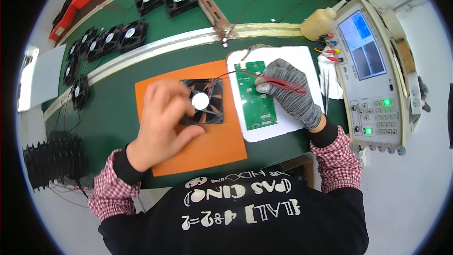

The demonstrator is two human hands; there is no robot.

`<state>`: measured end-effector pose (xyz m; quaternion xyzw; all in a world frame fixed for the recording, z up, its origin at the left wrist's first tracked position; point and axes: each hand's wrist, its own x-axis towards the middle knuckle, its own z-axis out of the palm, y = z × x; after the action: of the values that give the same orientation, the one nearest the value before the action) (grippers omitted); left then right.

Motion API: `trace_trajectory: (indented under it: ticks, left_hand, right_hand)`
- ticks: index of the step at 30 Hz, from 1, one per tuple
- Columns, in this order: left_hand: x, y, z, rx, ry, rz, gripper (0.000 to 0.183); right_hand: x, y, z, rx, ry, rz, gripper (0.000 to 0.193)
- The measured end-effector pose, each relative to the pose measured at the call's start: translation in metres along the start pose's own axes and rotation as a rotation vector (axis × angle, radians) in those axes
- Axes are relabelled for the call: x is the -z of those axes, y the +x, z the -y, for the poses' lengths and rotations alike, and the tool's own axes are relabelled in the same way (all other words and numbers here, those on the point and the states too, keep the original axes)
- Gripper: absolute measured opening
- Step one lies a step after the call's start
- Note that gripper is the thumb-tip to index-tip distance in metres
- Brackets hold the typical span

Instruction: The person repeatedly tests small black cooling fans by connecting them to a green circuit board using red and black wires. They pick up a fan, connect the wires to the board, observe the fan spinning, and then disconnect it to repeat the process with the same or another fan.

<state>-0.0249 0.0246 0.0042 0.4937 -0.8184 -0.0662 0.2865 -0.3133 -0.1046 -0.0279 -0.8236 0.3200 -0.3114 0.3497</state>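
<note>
A square black cooling fan with a pale round label lies on an orange sheet. My bare left hand reaches over the fan's left side, thumb and fingers apart; the fingers are slightly blurred, and whether they touch the frame is unclear. Red and black fan wires run rightward to my right hand, in a grey knitted glove with bare fingertips. That hand pinches the wires over a green circuit board, which rests on a white pad. The wire ends are hidden by the fingers.
At right stands a bench instrument with a lit screen, clip leads and tweezers beside it. A beige squeeze bottle is behind. More fans sit at the far left, with a dark stack nearer.
</note>
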Motion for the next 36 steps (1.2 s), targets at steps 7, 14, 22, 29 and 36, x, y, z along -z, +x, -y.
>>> trace_trajectory:
  ticks: [7,14,22,29,36]
  left_hand:
    - [-0.022,0.021,0.007,0.087,-0.063,0.158,0.105]
    - [-0.025,0.020,0.002,0.100,-0.012,0.098,0.099]
    - [0.023,0.003,-0.034,-0.440,0.283,-0.427,0.054]
    - [0.051,0.007,-0.042,0.083,-2.022,0.589,0.051]
    - [0.048,0.002,-0.039,0.349,-1.955,0.464,0.072]
  right_hand:
    - [0.001,0.004,0.001,0.089,-0.278,0.050,0.017]
    - [-0.006,0.003,0.026,0.137,-0.612,0.073,0.015]
    - [-0.003,0.009,-0.006,0.142,-0.167,0.036,0.014]
    - [-0.004,0.002,-0.016,0.184,-0.088,-0.011,0.012]
    - [-0.001,-0.002,-0.017,0.139,-0.117,-0.016,0.013]
